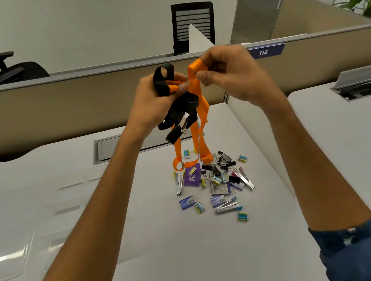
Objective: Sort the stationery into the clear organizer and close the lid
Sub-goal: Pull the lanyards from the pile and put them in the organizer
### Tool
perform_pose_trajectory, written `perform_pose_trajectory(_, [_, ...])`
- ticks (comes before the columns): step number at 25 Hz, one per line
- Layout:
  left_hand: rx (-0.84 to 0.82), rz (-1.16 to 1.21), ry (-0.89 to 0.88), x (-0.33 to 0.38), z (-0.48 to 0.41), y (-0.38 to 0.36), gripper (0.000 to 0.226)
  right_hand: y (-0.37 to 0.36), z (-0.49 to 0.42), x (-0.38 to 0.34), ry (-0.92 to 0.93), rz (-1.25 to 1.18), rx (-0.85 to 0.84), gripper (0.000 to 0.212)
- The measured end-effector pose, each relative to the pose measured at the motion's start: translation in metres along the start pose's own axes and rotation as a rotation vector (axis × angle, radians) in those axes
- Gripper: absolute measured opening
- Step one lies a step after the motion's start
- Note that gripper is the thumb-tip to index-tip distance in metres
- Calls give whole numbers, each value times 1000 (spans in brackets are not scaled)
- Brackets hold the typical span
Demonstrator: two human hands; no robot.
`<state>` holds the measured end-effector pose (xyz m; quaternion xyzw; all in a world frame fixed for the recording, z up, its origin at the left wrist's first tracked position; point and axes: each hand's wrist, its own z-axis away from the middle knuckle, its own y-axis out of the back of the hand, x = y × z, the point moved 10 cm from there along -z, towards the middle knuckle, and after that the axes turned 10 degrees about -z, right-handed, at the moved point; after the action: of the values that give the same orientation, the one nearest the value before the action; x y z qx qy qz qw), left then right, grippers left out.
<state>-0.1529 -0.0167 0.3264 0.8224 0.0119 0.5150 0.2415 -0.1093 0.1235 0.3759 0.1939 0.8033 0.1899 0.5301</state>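
The left hand (153, 102) gripped a bunched black lanyard (165, 81) in its curled fingers, with a fold of the orange lanyard (202, 109) caught in the same fist. The right hand (230, 74) pinched the orange strap's top loop between thumb and fingertips. Both were held up above the middle of the desk (168, 255).

The two straps looked tangled, so a hard pull apart would probably have tightened the snarl. The orange ends hung down to the pile, and their metal hooks could have snagged the binder clips (225, 159) or swept the erasers (241, 158) and staple boxes (187, 202) toward the desk's right edge.

The clear organizer (49, 198) lay by the left edge, faint and full of glare. I could make out nothing inside it, nor how its lid stood. Everything else was loose on the desk.
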Motion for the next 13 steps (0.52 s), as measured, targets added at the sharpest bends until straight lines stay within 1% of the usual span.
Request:
perform_pose_trajectory(3, [-88, 44, -24, 5, 2, -4, 22, -18, -11, -13, 41, -49, -56, 20])
perform_pose_trajectory(7, [-122, 16, -31, 4, 5, -5, 13, -39, -17, -30, 105, -101, -130, 17])
perform_pose_trajectory(10, [-108, -28, -19, 2, 7, 5, 6, -51, -18, -42, 141, -135, -164, 16])
perform_pose_trajectory(13, [-85, -58, 1, 3, 11, 18, 13, -54, -17, -49, 160, -197, -137, 16])
